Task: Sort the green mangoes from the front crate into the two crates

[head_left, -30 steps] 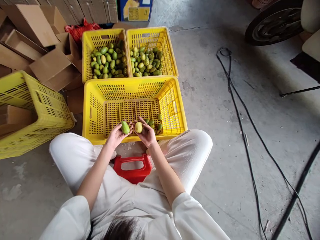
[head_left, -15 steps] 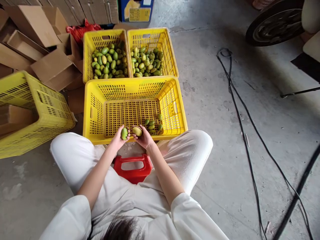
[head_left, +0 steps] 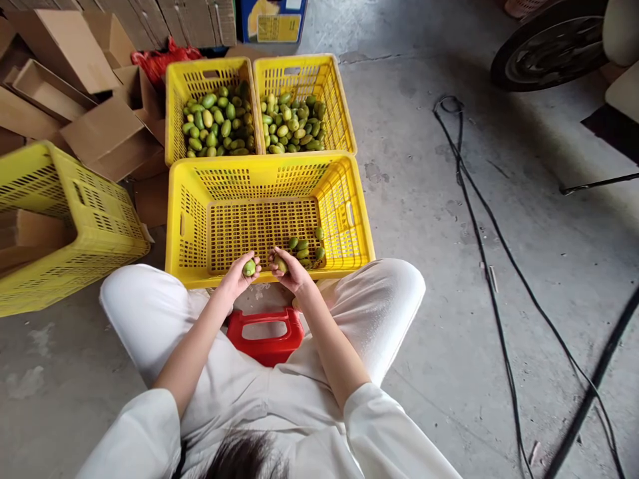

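My left hand [head_left: 240, 274] is closed around a green oval fruit [head_left: 249, 268] that looks like a small mango. A yellowish-green fruit [head_left: 281, 265] of the same kind sits in my right hand [head_left: 292, 273], partly covered by the fingers. Both hands are held a short gap apart over the near rim of a large yellow crate [head_left: 269, 174]. Several green fruits [head_left: 302, 245] lie in that crate's near right corner, just beyond my right hand.
Behind stand two yellow crates with many green and yellowish fruits [head_left: 219, 120]. Cardboard boxes [head_left: 104, 133] and another yellow crate [head_left: 104, 199] are at left. A red plastic stool [head_left: 264, 346] is beneath me. Black cables [head_left: 479, 226] and a wheel [head_left: 549, 46] are at right.
Both hands have turned the fruits, and the fingers have gone from spread and cupped to wrapped round them. The fruits in the crates have not moved.
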`<state>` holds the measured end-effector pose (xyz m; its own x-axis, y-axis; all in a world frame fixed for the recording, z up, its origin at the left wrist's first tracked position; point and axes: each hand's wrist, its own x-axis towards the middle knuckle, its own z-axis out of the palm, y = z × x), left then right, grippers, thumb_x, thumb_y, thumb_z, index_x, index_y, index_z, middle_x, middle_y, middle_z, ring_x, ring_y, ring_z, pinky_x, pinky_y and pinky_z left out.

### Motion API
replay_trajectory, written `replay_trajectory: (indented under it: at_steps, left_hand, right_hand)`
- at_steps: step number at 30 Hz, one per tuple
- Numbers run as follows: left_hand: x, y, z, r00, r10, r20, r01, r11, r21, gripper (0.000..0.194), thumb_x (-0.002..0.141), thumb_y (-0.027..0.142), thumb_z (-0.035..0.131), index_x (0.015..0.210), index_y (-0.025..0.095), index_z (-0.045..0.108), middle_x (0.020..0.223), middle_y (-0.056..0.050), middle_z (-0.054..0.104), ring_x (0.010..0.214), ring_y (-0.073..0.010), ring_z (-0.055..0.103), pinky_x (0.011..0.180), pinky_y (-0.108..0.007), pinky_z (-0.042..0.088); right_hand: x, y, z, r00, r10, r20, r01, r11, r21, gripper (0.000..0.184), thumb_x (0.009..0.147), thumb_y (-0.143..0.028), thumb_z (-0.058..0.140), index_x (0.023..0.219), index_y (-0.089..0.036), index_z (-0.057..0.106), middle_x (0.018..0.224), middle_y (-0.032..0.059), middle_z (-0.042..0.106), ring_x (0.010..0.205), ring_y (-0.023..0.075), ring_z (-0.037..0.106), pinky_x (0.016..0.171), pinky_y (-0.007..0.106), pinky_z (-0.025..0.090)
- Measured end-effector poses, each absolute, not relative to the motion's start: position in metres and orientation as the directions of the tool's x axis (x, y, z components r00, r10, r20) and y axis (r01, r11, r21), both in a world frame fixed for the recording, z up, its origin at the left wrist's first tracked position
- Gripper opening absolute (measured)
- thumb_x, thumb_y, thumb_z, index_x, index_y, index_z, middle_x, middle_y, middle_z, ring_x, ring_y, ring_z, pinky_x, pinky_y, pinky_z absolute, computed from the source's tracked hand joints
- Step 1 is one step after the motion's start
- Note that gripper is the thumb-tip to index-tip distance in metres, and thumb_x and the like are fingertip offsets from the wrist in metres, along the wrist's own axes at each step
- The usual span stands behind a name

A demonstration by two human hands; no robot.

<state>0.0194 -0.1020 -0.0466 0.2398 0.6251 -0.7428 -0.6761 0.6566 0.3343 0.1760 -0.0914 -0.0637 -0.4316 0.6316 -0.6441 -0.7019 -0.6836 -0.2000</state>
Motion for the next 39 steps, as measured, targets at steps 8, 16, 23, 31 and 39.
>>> replay_trajectory:
  at_steps: [8, 16, 23, 31, 39]
  left_hand:
    - [0.014, -0.1, -0.043, 0.302, 0.632, -0.714, -0.694, 0.659, 0.29, 0.041, 0.093, 0.042, 0.04, 0.07, 0.013, 0.058, 0.051, -0.001, 0.048, 0.039, -0.0088, 0.044, 0.037, -0.019, 0.036]
    - [0.009, -0.097, -0.025, 0.219, 0.78, -0.587, -0.82, 0.473, 0.323, 0.006, 0.086, 0.012, 0.056, 0.089, 0.015, 0.06, 0.075, -0.001, 0.06, 0.058, -0.0071, 0.056, 0.054, -0.018, 0.047]
    - [0.01, -0.098, -0.036, 0.301, 0.697, -0.65, -0.744, 0.598, 0.297, 0.031, 0.093, 0.034, 0.047, 0.074, 0.012, 0.058, 0.053, 0.003, 0.044, 0.033, -0.0034, 0.033, 0.032, -0.016, 0.028]
    - [0.008, -0.097, -0.032, 0.227, 0.704, -0.673, -0.771, 0.552, 0.317, 0.016, 0.086, 0.021, 0.046, 0.085, 0.013, 0.06, 0.082, -0.009, 0.064, 0.062, -0.0126, 0.06, 0.05, -0.022, 0.05]
    - [0.009, -0.098, -0.038, 0.275, 0.779, -0.564, -0.7, 0.564, 0.438, 0.009, 0.082, 0.019, 0.065, 0.081, 0.016, 0.057, 0.063, 0.003, 0.053, 0.039, -0.0033, 0.042, 0.035, -0.013, 0.032]
  right_hand:
    - [0.179, -0.087, -0.064, -0.272, 0.745, -0.609, -0.849, -0.484, -0.213, 0.024, 0.091, -0.028, 0.043, 0.103, -0.02, 0.062, 0.08, 0.0027, 0.066, 0.067, 0.0131, 0.062, 0.051, 0.021, 0.053]
    - [0.183, -0.087, -0.04, -0.236, 0.865, -0.442, -0.894, -0.372, -0.25, 0.024, 0.087, -0.026, 0.056, 0.111, -0.027, 0.061, 0.101, 0.0004, 0.067, 0.099, 0.0128, 0.062, 0.083, 0.026, 0.058]
    - [0.178, -0.093, -0.059, -0.385, 0.732, -0.563, -0.667, -0.642, -0.378, 0.024, 0.068, -0.02, 0.079, 0.077, -0.018, 0.056, 0.071, -0.0036, 0.058, 0.049, 0.003, 0.045, 0.034, 0.009, 0.029]
    - [0.177, -0.086, -0.065, -0.301, 0.745, -0.595, -0.769, -0.559, -0.31, 0.018, 0.082, -0.028, 0.058, 0.099, -0.022, 0.059, 0.084, 0.0025, 0.068, 0.079, 0.0185, 0.066, 0.063, 0.032, 0.058]
    - [0.18, -0.089, -0.053, -0.257, 0.828, -0.498, -0.772, -0.486, -0.41, 0.027, 0.075, -0.023, 0.07, 0.101, -0.024, 0.06, 0.088, -0.0028, 0.064, 0.074, 0.0111, 0.063, 0.068, 0.025, 0.057]
